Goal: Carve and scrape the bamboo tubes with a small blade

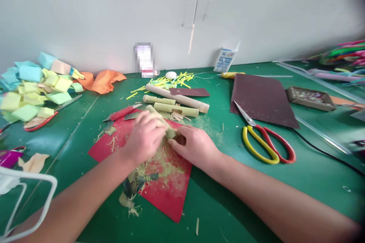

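Observation:
Over a red sheet [171, 193] strewn with shavings, a pale green bamboo piece [170, 133] slants between my two hands. My left hand [146, 133] is closed over its upper part, the fingers curled. At the lower end, my right hand [195, 144] grips it between thumb and fingers. Just behind lie two short bamboo tubes, one with a notch [182, 110] and one farther left [159, 100]. A longer pale stick [185, 98] rests beyond them. A red-handled knife [122, 113] lies left of the tubes.
Scissors [261, 140] and a dark brown sheet [262, 98] lie at the right, near a small tray [310, 98]. Folded papers [37, 87] pile at the left. A phone [145, 60] leans on the wall behind yellow strips [182, 79]. A white frame [48, 193] stands front left.

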A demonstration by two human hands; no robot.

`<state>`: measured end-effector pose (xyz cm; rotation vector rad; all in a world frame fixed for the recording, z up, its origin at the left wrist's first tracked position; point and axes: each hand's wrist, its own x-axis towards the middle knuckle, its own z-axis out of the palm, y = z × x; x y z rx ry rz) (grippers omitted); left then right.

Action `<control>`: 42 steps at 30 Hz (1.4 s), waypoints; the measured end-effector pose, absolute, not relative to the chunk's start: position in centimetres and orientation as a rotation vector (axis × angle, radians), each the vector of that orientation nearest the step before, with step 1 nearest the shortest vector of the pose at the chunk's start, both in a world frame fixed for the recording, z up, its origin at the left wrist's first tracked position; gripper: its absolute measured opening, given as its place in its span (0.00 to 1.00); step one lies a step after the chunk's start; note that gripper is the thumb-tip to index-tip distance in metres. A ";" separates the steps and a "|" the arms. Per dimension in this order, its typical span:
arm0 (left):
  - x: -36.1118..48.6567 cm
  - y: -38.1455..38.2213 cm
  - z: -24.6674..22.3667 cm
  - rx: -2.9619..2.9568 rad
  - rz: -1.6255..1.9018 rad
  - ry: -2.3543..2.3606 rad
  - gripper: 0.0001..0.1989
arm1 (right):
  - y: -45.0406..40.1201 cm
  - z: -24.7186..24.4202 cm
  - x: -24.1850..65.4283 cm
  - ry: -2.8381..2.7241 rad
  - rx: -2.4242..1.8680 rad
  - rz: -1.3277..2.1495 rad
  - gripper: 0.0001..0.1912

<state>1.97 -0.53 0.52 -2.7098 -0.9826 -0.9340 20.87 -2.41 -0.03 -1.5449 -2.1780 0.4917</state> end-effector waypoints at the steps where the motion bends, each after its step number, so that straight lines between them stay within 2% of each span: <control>1: 2.0 -0.6 0.6 -2.741 -0.891 -0.971 0.08 | -2.4 0.0 20.9 -2.179 -1.539 0.503 0.13; 17: 1.2 0.6 0.5 -2.792 -0.871 -0.966 0.09 | -2.6 0.1 20.9 -2.165 -1.549 0.513 0.13; 22: -0.2 3.2 -0.1 -2.518 -1.010 -1.218 0.08 | -2.7 0.1 20.7 -2.155 -1.559 0.473 0.14; 28: 1.9 -0.4 0.2 -2.901 -0.948 -0.906 0.10 | -2.6 0.1 20.7 -2.178 -1.541 0.457 0.11; 42: 1.6 -0.5 0.3 -2.888 -1.018 -0.889 0.09 | -2.7 0.3 21.0 -2.182 -1.544 0.486 0.13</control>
